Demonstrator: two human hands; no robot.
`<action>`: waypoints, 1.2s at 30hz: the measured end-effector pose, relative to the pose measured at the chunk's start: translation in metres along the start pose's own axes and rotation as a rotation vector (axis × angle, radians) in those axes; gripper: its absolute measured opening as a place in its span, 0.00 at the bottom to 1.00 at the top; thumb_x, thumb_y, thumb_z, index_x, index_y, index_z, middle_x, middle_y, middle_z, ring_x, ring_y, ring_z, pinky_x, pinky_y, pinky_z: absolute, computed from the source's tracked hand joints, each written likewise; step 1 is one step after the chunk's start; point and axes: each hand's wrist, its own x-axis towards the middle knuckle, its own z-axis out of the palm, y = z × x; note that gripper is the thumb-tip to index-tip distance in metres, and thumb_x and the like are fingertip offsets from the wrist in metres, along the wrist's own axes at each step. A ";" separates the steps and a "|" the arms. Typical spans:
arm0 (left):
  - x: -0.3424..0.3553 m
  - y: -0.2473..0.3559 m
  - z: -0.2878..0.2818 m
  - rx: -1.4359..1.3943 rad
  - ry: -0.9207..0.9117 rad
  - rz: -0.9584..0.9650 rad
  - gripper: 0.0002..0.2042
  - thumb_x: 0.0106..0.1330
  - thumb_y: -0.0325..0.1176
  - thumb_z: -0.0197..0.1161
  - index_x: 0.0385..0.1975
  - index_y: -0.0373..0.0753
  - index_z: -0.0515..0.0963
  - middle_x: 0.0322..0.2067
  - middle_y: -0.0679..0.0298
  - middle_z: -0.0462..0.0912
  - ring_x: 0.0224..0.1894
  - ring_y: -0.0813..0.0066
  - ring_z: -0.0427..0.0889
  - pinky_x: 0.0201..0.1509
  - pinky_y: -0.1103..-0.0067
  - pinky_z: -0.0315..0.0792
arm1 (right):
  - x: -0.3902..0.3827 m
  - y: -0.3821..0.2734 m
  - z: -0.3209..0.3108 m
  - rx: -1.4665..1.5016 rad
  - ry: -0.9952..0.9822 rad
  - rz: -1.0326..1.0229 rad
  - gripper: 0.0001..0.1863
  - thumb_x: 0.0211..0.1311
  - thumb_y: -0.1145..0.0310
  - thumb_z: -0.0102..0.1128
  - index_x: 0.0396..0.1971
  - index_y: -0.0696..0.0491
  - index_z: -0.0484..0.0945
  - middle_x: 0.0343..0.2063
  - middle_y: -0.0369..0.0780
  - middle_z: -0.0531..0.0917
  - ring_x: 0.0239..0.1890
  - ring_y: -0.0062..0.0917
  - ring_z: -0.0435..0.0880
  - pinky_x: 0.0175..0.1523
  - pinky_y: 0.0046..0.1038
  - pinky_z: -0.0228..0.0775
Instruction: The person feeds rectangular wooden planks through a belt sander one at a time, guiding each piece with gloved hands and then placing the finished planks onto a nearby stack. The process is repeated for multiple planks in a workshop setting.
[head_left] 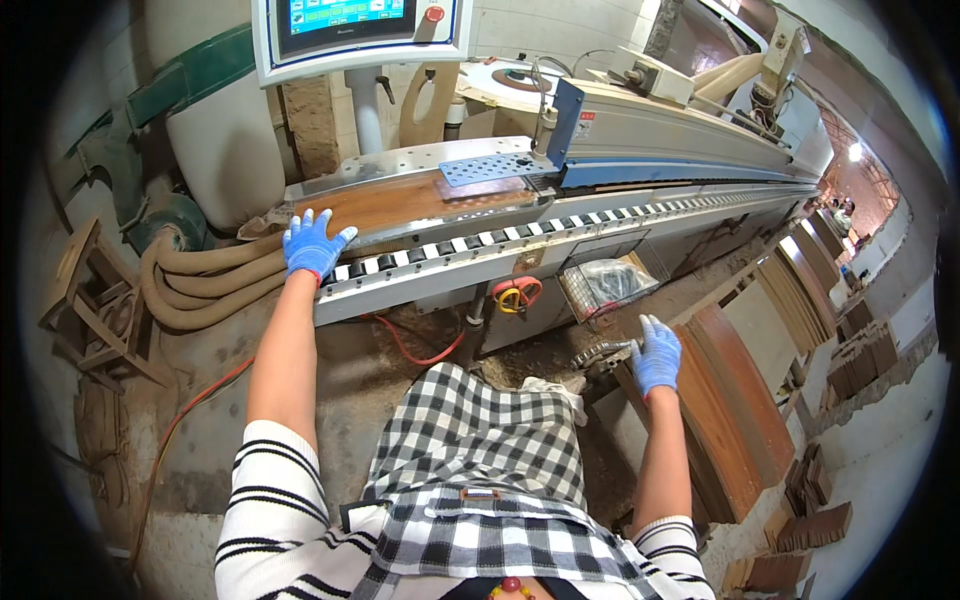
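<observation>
My left hand point(312, 245), in a blue knit glove with pale fingertips, lies with fingers spread at the left end of a brown wooden board point(385, 203). This board rests on the metal bed of a long edge-working machine point(690, 130), its right part under a blue perforated plate point(487, 168). Along the front of the bed runs a row of black and white rollers point(500, 237). My right hand point(656, 358), gloved alike, is raised beside a stack of wooden boards point(735, 405). Its fingers are extended and nothing shows in them. Whether it touches the stack I cannot tell.
A control screen point(345, 22) with a red button stands above the bed. Thick hoses point(205, 285) and a wooden stool point(100, 310) are at left. An orange cable point(200, 395) crosses the floor. A wire basket point(610, 285) and tape rolls point(517, 296) hang below the rollers.
</observation>
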 end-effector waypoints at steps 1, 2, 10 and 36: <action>0.000 0.001 0.001 -0.003 0.004 -0.013 0.39 0.58 0.69 0.46 0.65 0.52 0.59 0.68 0.57 0.51 0.70 0.56 0.47 0.71 0.64 0.42 | 0.003 0.008 0.000 -0.053 -0.053 -0.014 0.28 0.54 0.63 0.59 0.56 0.49 0.68 0.56 0.41 0.71 0.58 0.37 0.67 0.61 0.38 0.57; 0.001 0.001 0.002 -0.022 0.012 -0.007 0.39 0.58 0.68 0.47 0.65 0.51 0.60 0.68 0.57 0.52 0.70 0.56 0.47 0.71 0.64 0.42 | 0.002 0.019 0.005 -0.085 -0.071 -0.039 0.27 0.53 0.63 0.59 0.55 0.49 0.69 0.55 0.40 0.72 0.57 0.37 0.68 0.61 0.38 0.58; -0.002 -0.009 0.009 -0.047 0.041 0.014 0.36 0.60 0.64 0.49 0.64 0.49 0.61 0.68 0.56 0.51 0.71 0.58 0.46 0.71 0.65 0.41 | -0.029 0.037 0.039 -0.087 0.062 -0.055 0.19 0.54 0.75 0.49 0.48 0.50 0.74 0.51 0.39 0.76 0.55 0.37 0.71 0.58 0.37 0.63; -0.011 -0.014 0.013 -0.153 0.126 -0.060 0.32 0.61 0.58 0.53 0.63 0.50 0.62 0.67 0.54 0.54 0.69 0.58 0.52 0.70 0.65 0.48 | -0.187 0.029 0.007 1.808 0.546 1.267 0.24 0.61 0.44 0.53 0.42 0.51 0.70 0.24 0.42 0.78 0.18 0.24 0.71 0.29 0.28 0.72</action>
